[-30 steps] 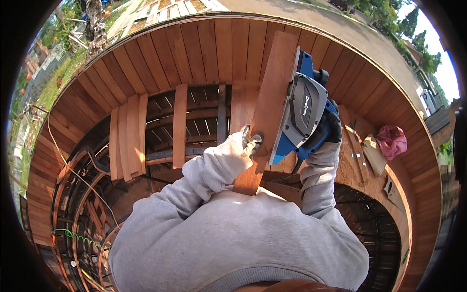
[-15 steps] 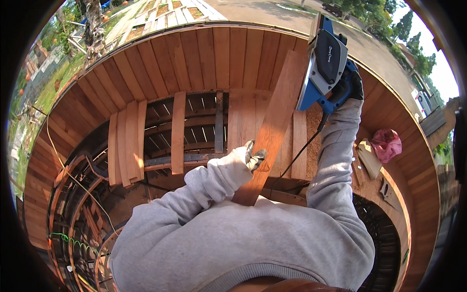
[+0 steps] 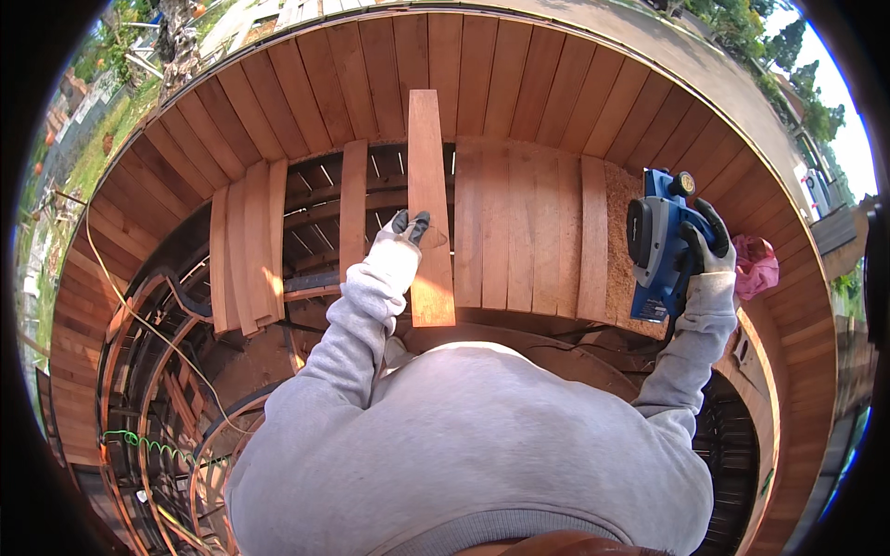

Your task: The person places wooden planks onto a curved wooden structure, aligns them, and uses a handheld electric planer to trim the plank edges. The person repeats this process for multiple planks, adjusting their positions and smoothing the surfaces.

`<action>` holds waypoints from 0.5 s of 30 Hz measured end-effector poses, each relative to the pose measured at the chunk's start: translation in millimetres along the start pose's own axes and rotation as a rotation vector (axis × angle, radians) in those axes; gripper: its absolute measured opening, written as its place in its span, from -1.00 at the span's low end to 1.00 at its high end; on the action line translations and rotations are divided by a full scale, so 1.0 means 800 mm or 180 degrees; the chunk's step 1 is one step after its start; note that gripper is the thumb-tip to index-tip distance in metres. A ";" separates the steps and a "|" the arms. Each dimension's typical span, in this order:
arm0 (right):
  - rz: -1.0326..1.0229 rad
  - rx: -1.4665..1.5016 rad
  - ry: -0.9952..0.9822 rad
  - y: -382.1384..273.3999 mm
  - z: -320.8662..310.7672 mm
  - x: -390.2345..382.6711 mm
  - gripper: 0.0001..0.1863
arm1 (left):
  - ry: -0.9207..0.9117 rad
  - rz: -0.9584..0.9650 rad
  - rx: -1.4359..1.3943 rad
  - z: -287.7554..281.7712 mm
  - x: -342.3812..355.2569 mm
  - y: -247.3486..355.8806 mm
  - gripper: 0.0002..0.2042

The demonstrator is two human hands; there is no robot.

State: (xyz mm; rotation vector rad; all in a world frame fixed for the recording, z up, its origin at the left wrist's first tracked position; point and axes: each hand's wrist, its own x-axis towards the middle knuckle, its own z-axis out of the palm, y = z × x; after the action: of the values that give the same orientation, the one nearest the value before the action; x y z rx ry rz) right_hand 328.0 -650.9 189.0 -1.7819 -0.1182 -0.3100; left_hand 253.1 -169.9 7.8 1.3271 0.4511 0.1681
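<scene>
My left hand (image 3: 411, 229), in a light glove with dark fingertips, is closed on the left edge of a reddish wooden plank (image 3: 427, 176). The plank points away from me, above the open frame and beside a row of fitted boards (image 3: 519, 227). At the right, my gloved right hand (image 3: 708, 239) is wrapped round the handle of a blue and grey electric planer (image 3: 657, 243). The planer is over a patch of sawdust (image 3: 619, 243); whether it rests there or hangs just above I cannot tell. Its sole is hidden.
A curved wall of upright boards (image 3: 371, 79) surrounds me. Several loose slats (image 3: 248, 246) lie over dark framing at the left. A pink bag (image 3: 756, 267) sits right of the planer. A yellowish cable (image 3: 158, 338) and a green coiled cord (image 3: 153, 445) run at the left.
The planer has come down from the far right toward the sawdust and turned. The plank has swung from a slant to nearly straight ahead and shifted left with my left hand.
</scene>
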 end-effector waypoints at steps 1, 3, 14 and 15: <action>-0.0084 -0.0169 0.0016 0.013 -0.013 -0.012 -0.45 | 0.0078 -0.0201 -0.0728 -0.006 0.017 -0.014 -0.65; 0.0428 -0.0210 0.0048 0.006 -0.034 -0.049 -0.47 | 0.0277 -0.0078 -0.0322 -0.009 0.013 -0.015 -0.65; 0.0863 -0.0172 0.0544 -0.001 -0.071 -0.148 -0.48 | -0.2319 0.0976 -0.1148 -0.019 0.013 0.170 -0.51; 0.0702 -0.0277 0.0619 0.006 -0.075 -0.147 -0.48 | -0.2232 0.1358 -0.0674 -0.031 0.030 0.179 -0.50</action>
State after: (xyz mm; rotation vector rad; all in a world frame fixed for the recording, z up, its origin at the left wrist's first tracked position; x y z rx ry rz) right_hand 207.8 -699.9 165.0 -1.8210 0.2319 -0.3309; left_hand 283.5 -103.7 135.7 1.1682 -0.4359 0.0893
